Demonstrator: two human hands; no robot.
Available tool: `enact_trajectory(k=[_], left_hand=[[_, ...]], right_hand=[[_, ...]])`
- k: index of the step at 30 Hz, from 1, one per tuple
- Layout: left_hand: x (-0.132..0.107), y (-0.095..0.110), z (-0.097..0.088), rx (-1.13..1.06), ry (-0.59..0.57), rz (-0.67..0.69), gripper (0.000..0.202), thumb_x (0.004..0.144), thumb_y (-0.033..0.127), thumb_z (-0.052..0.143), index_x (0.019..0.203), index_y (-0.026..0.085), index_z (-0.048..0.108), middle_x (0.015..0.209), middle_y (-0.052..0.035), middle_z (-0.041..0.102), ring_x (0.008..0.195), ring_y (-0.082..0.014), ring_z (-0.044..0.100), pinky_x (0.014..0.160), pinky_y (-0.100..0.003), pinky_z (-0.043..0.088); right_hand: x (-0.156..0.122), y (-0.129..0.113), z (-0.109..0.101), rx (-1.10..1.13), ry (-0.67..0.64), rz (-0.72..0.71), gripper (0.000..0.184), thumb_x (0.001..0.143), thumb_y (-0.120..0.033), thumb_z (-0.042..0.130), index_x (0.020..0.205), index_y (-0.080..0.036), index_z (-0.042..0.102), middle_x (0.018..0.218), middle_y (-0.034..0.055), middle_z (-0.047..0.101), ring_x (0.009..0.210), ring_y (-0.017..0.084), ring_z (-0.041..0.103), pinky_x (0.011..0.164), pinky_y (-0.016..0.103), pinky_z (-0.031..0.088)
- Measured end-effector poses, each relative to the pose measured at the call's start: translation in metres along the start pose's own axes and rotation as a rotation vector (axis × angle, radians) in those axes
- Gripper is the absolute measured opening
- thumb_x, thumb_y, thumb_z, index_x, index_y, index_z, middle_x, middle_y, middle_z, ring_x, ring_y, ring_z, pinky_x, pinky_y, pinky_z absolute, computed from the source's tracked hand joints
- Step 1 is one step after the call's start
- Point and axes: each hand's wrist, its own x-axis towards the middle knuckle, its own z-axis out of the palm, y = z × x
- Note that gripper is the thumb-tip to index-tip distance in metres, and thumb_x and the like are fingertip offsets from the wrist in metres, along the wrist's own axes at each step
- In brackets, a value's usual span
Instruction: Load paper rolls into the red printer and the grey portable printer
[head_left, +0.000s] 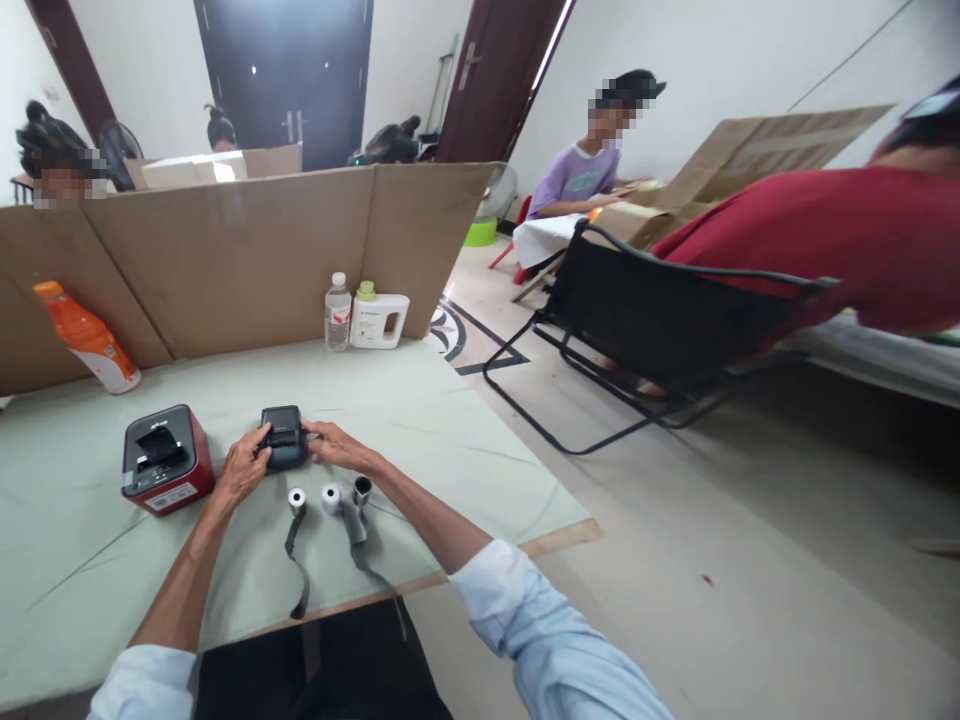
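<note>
A small black portable printer [285, 455] sits on the cloth-covered table, gripped from both sides. My left hand [246, 465] has its fingers and thumb closed on the left edge. On the opposite edge, my right hand [330, 444] holds the case with its fingertips. Nearer to me stand a white-ended roll [297, 501] with a dark strip trailing from it, a second white-ended roll [331, 499], and a dark-cored roll [362, 491]. Another dark strip [356, 540] curls toward the table's front edge. Left of my left hand is a larger red-and-black printer [166, 462].
A cardboard screen [262, 250] lines the table's back. Before it stand an orange bottle [86, 335], a clear water bottle [338, 315] and a white handled jug [375, 320]. To the right are a black folding chair [637, 310] and people at other tables.
</note>
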Motion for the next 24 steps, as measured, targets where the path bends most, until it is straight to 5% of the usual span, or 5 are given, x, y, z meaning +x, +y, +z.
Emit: enact_trajectory(k=[5, 10, 17, 21, 24], left_hand=[[0.020, 0.017, 0.011, -0.015, -0.015, 0.042, 0.054, 0.086, 0.023, 0.062, 0.140, 0.019, 0.065, 0.145, -0.0143, 0.063, 0.125, -0.0298, 0.065, 0.097, -0.042, 0.061], [0.047, 0.046, 0.041, -0.059, -0.097, 0.108, 0.058, 0.084, 0.017, 0.062, 0.142, 0.018, 0.063, 0.140, -0.0153, 0.066, 0.117, -0.0281, 0.068, 0.093, -0.041, 0.062], [0.064, 0.067, 0.078, -0.069, -0.208, 0.136, 0.061, 0.079, 0.012, 0.064, 0.140, 0.016, 0.065, 0.137, -0.0148, 0.068, 0.126, -0.0308, 0.065, 0.107, -0.046, 0.055], [0.061, 0.070, 0.080, -0.059, -0.252, 0.134, 0.062, 0.078, 0.011, 0.063, 0.140, 0.016, 0.065, 0.137, -0.0142, 0.069, 0.121, -0.0301, 0.067, 0.108, -0.046, 0.054], [0.051, 0.072, 0.064, -0.045, -0.270, 0.114, 0.057, 0.080, 0.013, 0.061, 0.137, 0.017, 0.067, 0.134, -0.0140, 0.070, 0.111, -0.0272, 0.070, 0.099, -0.043, 0.058]], right_hand=[[-0.013, -0.004, -0.015, 0.124, 0.126, 0.008, 0.059, 0.077, -0.012, 0.054, 0.134, -0.020, 0.068, 0.133, 0.0086, 0.066, 0.087, 0.015, 0.069, 0.078, 0.029, 0.062], [-0.032, 0.000, -0.050, 0.069, 0.278, 0.045, 0.063, 0.074, -0.012, 0.051, 0.134, -0.021, 0.070, 0.133, 0.0072, 0.067, 0.086, 0.017, 0.069, 0.078, 0.030, 0.061], [-0.059, 0.013, -0.079, 0.043, 0.351, 0.070, 0.064, 0.073, -0.016, 0.050, 0.134, -0.019, 0.070, 0.128, 0.0074, 0.070, 0.087, 0.019, 0.068, 0.078, 0.032, 0.061], [-0.063, 0.022, -0.074, 0.102, 0.405, 0.147, 0.067, 0.074, -0.017, 0.049, 0.138, -0.015, 0.066, 0.132, 0.0111, 0.067, 0.086, 0.019, 0.069, 0.081, 0.035, 0.061], [-0.072, 0.033, -0.068, 0.081, 0.492, 0.168, 0.062, 0.077, -0.020, 0.051, 0.138, -0.015, 0.064, 0.133, 0.0127, 0.065, 0.090, 0.019, 0.068, 0.081, 0.037, 0.061]])
